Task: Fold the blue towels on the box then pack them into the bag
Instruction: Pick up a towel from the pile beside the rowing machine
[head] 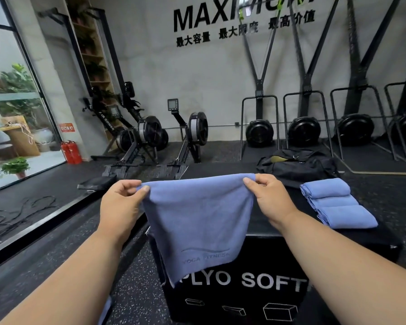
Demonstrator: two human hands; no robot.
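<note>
I hold a blue towel (197, 221) up in front of me, over the near left part of the box (256, 285). My left hand (120, 202) pinches its top left corner between thumb and curled fingers, and my right hand (267, 195) pinches the top right corner the same way. The towel hangs down from that stretched top edge and covers part of the box's front face, where the white letters read "PLYO SOFT". A faint mark near the towel's lower edge seems to say "YOGA FITNESS", though the print is dim.

Three folded towels (335, 202) lie on the box top along its right edge, each touching the next, in a row running from near to far.

The black bag (295, 165) sits at the far right corner of the box top, just behind the folded ones. Its top gapes a little and shows an olive lining; I cannot make out whether anything is inside.

The box's left side and most of its top are hidden behind the hanging towel and my arms. At the bottom edge of the view, under my left forearm, a blue scrap (104, 310) shows, cut off. Beyond the box, rowers (150, 137) stand on the floor against the wall (197, 73), with red extinguishers (70, 152) by the window.
</note>
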